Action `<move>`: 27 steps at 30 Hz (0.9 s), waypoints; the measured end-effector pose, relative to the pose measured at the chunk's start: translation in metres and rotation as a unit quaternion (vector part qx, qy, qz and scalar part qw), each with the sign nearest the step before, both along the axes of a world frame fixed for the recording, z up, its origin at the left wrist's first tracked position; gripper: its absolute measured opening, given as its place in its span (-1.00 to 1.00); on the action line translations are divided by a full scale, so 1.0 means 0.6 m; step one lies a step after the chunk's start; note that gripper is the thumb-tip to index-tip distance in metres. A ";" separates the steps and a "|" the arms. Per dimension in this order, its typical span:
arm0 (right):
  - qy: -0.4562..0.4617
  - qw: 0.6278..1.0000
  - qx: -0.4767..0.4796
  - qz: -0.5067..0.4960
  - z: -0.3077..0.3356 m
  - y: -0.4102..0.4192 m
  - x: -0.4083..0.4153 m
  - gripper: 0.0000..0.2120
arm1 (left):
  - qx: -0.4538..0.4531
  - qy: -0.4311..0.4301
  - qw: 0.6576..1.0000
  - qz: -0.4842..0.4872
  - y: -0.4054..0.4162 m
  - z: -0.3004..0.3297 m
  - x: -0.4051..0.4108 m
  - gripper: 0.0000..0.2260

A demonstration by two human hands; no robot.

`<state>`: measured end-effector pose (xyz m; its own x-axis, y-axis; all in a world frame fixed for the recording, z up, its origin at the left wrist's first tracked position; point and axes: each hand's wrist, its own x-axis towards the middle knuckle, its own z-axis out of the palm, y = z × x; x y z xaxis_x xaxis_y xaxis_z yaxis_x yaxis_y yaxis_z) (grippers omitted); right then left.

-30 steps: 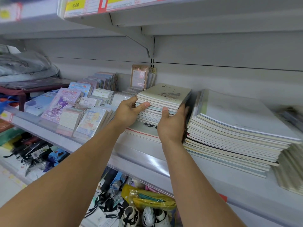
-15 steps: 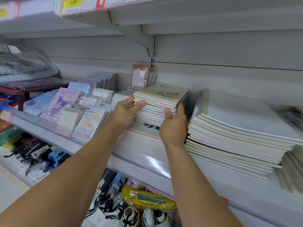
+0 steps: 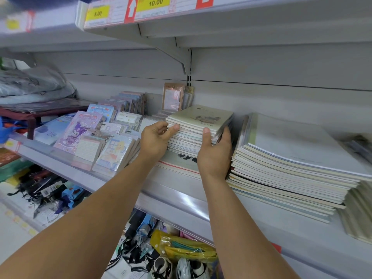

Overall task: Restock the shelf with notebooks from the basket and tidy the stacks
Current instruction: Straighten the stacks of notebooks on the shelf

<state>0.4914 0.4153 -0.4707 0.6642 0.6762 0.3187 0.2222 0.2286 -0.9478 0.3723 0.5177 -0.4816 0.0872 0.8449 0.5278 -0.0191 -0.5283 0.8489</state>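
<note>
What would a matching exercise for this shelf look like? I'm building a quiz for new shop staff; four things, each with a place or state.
Things:
1. small notebook stack
2. large notebook stack
3. purple cartoon notepad
4. yellow 10.00 price tag

Places or states:
A. on the edge of the upper shelf
B. far right of the hands, lying flat
C. held on both sides by the left hand and right hand
D. leaning at the left

Pairs: 1-C, 2-B, 3-D, 4-A
</note>
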 end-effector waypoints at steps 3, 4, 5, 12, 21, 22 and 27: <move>-0.002 1.000 0.014 0.006 0.003 0.002 0.003 -0.56 | -0.026 0.055 0.998 0.005 0.000 0.010 0.007 -0.50; -0.008 1.000 0.015 0.003 0.003 0.002 0.003 -0.57 | -0.016 0.074 0.997 0.003 0.001 0.010 0.009 -0.54; -0.012 1.000 0.014 -0.002 0.002 0.003 0.004 -0.57 | -0.003 0.087 0.996 0.006 0.001 0.009 0.011 -0.61; -0.014 1.000 -0.008 -0.013 0.003 0.003 0.007 -0.56 | 0.020 0.053 0.998 0.023 0.009 0.003 0.010 -0.76; 0.028 0.994 -0.099 0.045 0.006 0.008 0.004 -0.23 | -0.171 0.090 0.980 0.041 -0.004 0.032 0.014 -0.15; 0.037 0.992 -0.106 0.051 0.008 0.008 0.002 -0.21 | -0.242 0.059 0.968 0.015 0.001 0.041 0.018 -0.01; 0.013 0.985 -0.159 0.066 0.028 -0.028 -0.009 -0.15 | -0.298 0.040 0.954 0.001 -0.006 0.048 0.030 -0.10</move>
<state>0.4861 0.3983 -0.4541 0.5696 0.8197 0.0602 0.1844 -0.0561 -0.9812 0.3900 0.5139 -0.4529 0.1051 0.9930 -0.0545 0.0591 0.0485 0.9971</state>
